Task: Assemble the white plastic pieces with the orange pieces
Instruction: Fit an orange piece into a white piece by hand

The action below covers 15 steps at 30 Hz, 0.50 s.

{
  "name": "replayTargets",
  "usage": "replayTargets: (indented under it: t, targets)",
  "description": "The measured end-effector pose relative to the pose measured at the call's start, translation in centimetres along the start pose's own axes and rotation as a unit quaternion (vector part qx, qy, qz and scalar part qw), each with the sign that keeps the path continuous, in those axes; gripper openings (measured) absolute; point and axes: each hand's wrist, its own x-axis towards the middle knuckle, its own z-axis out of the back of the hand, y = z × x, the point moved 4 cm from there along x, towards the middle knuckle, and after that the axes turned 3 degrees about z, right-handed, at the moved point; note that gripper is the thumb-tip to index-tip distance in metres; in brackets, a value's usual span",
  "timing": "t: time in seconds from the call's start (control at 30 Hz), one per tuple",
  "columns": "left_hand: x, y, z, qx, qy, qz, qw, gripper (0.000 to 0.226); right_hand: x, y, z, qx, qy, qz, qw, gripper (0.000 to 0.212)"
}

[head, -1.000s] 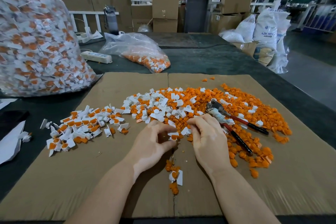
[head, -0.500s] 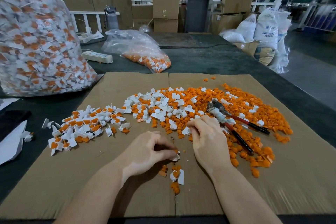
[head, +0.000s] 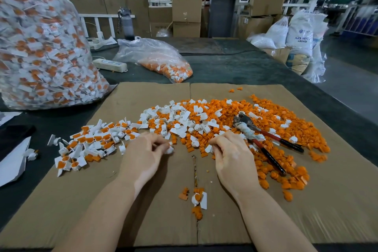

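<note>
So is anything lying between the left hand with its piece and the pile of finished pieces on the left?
Nothing visible blocks it. The left hand pinches a white piece at its fingertips, and the finished pile lies just to its left on the cardboard. The pliers lie beyond the right hand, away from that path.

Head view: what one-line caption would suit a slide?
Left hand pinches a white piece; right hand picks from the pile beside pliers.
</note>
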Motion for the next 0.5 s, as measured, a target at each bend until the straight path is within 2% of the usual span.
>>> replayTargets:
  t: [0.17, 0.33, 0.4, 0.5]
  targets:
    - [1.1, 2.2, 2.5, 0.109, -0.089, 0.044, 0.989, 0.013, 0.0, 0.1, -0.2, -0.008, 0.009, 0.013, 1.0, 0.011]
    - [1.4, 2.3, 3.2, 0.173, -0.131, 0.066, 0.974, 0.022, 0.0, 0.3, -0.4, -0.027, 0.014, 0.02, 0.999, 0.012]
    - [1.2, 0.9, 2.4, 0.136, -0.125, 0.023, 0.983, 0.021, 0.1, 0.4, -0.5, -0.04, 0.018, 0.026, 0.999, 0.013]
    - [0.9, -1.5, 0.3, 0.041, -0.07, -0.029, 0.996, 0.019, 0.2, 0.9, -0.5, -0.075, 0.025, 0.042, 0.996, 0.01]
